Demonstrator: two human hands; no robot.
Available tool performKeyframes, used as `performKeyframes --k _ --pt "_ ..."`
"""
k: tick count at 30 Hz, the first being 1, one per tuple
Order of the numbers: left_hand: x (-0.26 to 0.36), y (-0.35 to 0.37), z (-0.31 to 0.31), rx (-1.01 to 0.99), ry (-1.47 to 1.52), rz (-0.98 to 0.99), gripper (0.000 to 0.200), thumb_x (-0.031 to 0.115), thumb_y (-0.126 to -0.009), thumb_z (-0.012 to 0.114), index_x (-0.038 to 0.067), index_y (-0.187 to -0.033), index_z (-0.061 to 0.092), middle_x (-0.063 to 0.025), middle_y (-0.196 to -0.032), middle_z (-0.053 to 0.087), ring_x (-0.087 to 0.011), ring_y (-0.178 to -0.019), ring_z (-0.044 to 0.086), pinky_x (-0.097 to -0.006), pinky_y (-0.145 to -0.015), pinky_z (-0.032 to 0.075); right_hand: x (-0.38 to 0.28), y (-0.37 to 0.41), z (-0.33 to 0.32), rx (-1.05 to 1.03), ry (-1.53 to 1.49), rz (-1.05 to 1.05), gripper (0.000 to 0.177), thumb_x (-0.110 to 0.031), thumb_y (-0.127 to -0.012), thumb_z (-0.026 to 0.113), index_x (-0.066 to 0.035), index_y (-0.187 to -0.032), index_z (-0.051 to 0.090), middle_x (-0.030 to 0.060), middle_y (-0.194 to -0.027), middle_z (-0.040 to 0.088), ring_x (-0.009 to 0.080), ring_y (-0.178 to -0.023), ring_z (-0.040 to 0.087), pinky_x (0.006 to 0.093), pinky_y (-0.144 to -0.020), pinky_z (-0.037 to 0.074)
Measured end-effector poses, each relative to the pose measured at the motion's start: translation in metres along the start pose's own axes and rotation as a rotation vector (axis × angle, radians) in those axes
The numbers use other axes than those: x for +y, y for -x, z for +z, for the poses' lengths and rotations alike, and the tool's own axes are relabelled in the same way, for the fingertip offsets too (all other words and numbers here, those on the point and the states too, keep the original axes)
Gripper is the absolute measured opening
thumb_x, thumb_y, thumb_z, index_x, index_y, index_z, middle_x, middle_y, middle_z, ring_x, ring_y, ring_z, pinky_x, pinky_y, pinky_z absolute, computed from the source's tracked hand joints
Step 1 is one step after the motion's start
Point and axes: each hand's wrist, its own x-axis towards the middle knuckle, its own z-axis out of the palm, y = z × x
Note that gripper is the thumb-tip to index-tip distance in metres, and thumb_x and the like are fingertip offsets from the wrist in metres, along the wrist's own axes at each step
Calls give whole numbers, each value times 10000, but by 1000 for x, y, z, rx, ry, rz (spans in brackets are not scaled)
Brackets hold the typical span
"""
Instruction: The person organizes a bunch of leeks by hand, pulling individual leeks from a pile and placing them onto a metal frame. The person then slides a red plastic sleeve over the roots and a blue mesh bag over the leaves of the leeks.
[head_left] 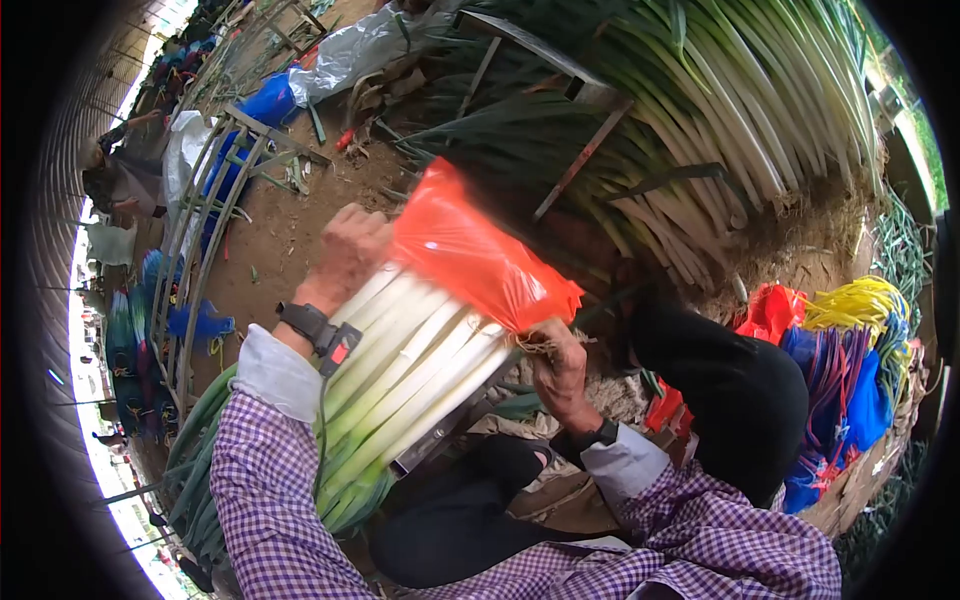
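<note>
A bundle of leeks (410,365) lies across a metal-edged stand (440,435) before me, white ends pointing away and green leaves toward the lower left. An orange-red plastic bag (475,250) covers the root ends. My left hand (350,250), with a strapped device on its wrist, is at the bag's left side; its fingers are curled and closed at the bag's edge. At the bag's lower right corner, my right hand (562,370) has its fingers closed on the plastic, near some roots.
A big pile of leeks (750,100) fills the upper right, by a metal frame (585,155). Yellow ties (855,305), purple ties (830,370) and a red bag (772,312) lie at the right. A curved metal rack (195,250) stands at the left.
</note>
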Motion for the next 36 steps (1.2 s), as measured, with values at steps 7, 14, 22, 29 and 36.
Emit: performKeyframes --k 7,14,22,29,36 --pt "5 8 -6 -167 -57 -29 84 138 -825 641 82 -811 581 -94 -791 555 -291 -819 604 -418 -774 501 -3 17 10 44 -35 -1 223 33 -822 711 -59 -1022 673 132 -882 619 355 -840 655 417 -725 515" --pt "33 8 -24 -226 -9 -347 108 148 -903 646 52 -863 618 -110 -842 613 -333 -801 631 -468 -755 499 0 22 8 64 -127 -21 213 89 -855 700 -27 -1031 668 132 -893 630 306 -824 658 369 -747 525" --pt "142 -8 -35 -137 651 -1012 326 141 -866 751 1 -1146 662 -148 -1050 673 -327 -750 652 -413 -745 530 -3 29 16 123 -173 16 253 74 -826 715 -33 -1054 690 143 -930 656 335 -880 666 399 -768 533" --pt "189 -21 -19 -114 327 -485 667 231 -859 791 30 -1445 544 -206 -1453 530 -405 -1370 478 -481 -1143 378 12 68 44 -170 -422 250 161 60 -874 703 18 -1030 704 115 -936 718 233 -892 710 334 -796 554" --pt "208 -2 -23 -277 97 -484 660 314 -949 695 57 -1518 483 -159 -1610 416 -384 -1507 336 -556 -1214 264 71 61 28 170 -1129 1227 142 -138 -1034 628 -27 -1113 664 65 -998 691 190 -788 668 352 -744 581"
